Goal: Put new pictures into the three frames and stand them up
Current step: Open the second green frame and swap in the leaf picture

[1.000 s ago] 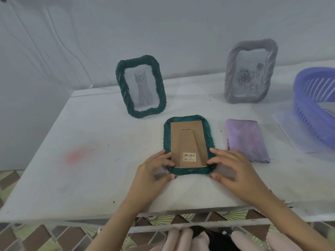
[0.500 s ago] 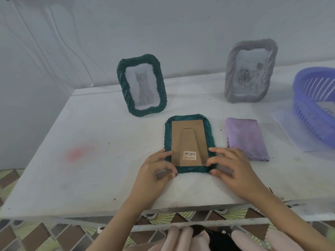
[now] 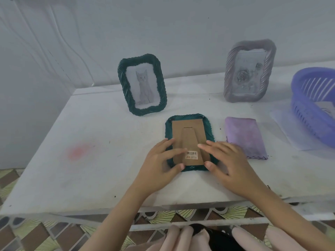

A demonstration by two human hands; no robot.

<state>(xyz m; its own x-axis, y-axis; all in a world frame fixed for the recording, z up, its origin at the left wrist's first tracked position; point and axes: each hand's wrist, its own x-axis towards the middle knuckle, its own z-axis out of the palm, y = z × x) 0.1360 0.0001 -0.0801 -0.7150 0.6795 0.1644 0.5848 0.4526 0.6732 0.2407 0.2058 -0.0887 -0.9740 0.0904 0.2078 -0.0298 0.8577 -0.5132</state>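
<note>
A dark green picture frame (image 3: 188, 118) lies face down at the table's front middle, its brown cardboard back and folded stand facing up, with a barcode sticker near the lower end. My left hand (image 3: 159, 171) rests its fingers across the frame's lower left part, thumb at the bottom edge. My right hand (image 3: 230, 163) lays its fingers on the stand from the right, thumb at the bottom right corner. Behind it, a second green frame (image 3: 142, 87) stands upright with a cat picture. A grey frame (image 3: 249, 73) with a rose picture stands at the back right.
A folded purple cloth (image 3: 244, 136) lies just right of the face-down frame. A blue-violet plastic basket (image 3: 308, 109) sits at the right edge on a thin sheet (image 3: 288, 129). The white table (image 3: 90, 178) has a red stain (image 3: 78, 151) at the left; walls close the back and left.
Both hands have shifted from pinching the frame's lower corners to lying further up on the cardboard back, the right fingers now on the stand. The frame itself stays flat in place.
</note>
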